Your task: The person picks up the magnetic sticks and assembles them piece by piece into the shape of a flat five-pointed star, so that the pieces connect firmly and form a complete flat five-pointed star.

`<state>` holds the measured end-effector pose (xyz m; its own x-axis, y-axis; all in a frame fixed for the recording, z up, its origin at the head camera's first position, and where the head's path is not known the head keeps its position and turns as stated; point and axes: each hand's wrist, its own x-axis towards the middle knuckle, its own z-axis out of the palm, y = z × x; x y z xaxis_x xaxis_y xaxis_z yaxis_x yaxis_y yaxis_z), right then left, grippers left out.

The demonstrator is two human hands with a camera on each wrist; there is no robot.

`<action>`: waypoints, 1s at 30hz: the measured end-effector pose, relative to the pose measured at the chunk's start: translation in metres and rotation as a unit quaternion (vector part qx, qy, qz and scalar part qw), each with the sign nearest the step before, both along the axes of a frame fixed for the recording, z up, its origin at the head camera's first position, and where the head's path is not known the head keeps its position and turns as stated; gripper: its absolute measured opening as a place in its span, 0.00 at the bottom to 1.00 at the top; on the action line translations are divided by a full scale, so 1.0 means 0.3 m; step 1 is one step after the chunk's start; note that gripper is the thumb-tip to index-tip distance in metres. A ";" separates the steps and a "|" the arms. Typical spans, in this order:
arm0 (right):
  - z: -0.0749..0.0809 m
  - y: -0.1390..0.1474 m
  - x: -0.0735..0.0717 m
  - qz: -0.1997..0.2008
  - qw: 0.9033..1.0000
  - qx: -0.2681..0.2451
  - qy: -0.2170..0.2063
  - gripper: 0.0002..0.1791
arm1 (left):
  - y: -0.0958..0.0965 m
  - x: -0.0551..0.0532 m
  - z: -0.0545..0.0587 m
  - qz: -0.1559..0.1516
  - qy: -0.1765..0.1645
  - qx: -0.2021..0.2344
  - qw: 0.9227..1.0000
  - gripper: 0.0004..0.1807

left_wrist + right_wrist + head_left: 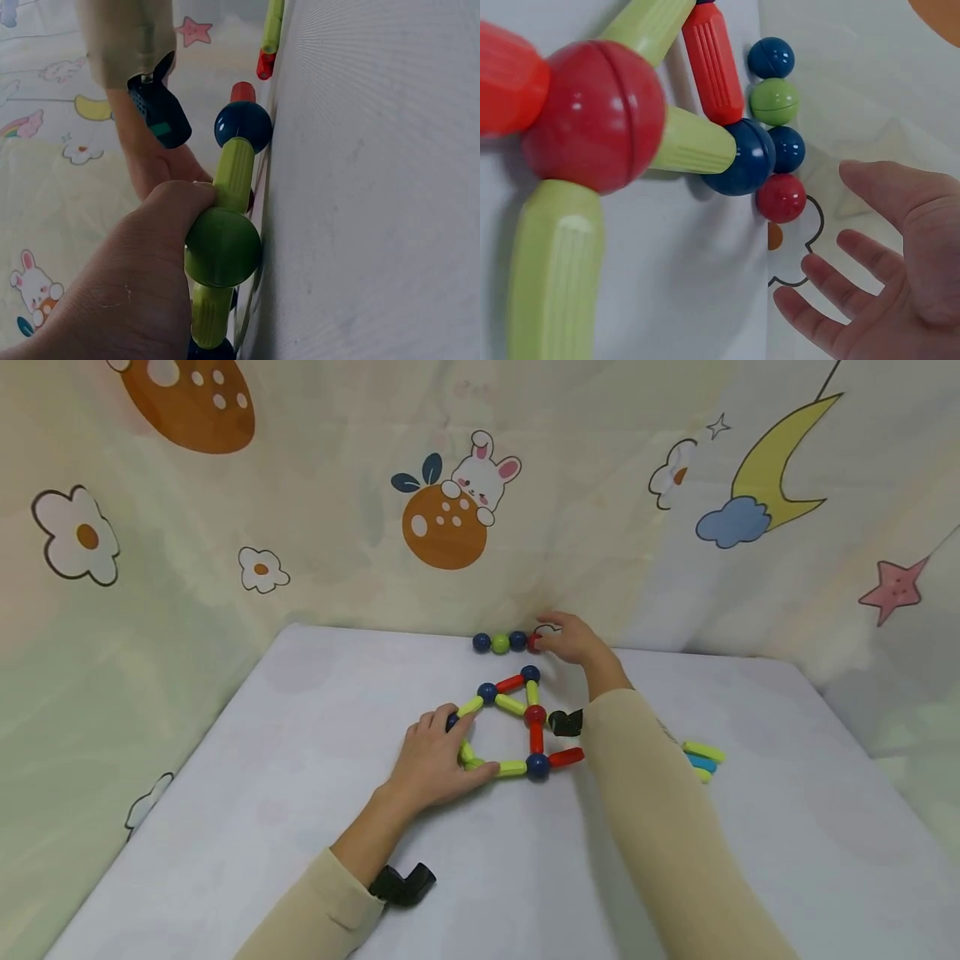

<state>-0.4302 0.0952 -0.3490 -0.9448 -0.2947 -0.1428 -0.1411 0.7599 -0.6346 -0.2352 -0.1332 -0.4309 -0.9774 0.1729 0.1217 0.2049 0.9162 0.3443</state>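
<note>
On the white table lies a frame of magnetic rods and balls in yellow-green, red and blue. My left hand holds its left side, the fingers over a blue ball and the thumb along a yellow-green rod. In the left wrist view that thumb lies beside a green ball. My right hand reaches to the table's back edge, beside the red ball that ends a row of loose balls. Its fingers are spread and hold nothing in the right wrist view.
The row also has a green ball between two blue ones. Several loose rods, yellow-green and blue, lie right of my right sleeve. A printed cloth hangs behind the table. Black wrist devices sit at both cuffs.
</note>
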 end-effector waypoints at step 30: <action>-0.032 -0.037 -0.012 0.039 0.983 0.179 0.009 0.24 | 0.000 0.007 0.000 0.005 0.001 -0.006 1.000 0.48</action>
<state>-0.4337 0.0840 -0.3587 -0.9252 -0.2996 -0.2331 -0.2162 0.9206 -0.3251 -0.2331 -0.1331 -0.4308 -0.9787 0.1654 0.1214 0.1972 0.9219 0.3334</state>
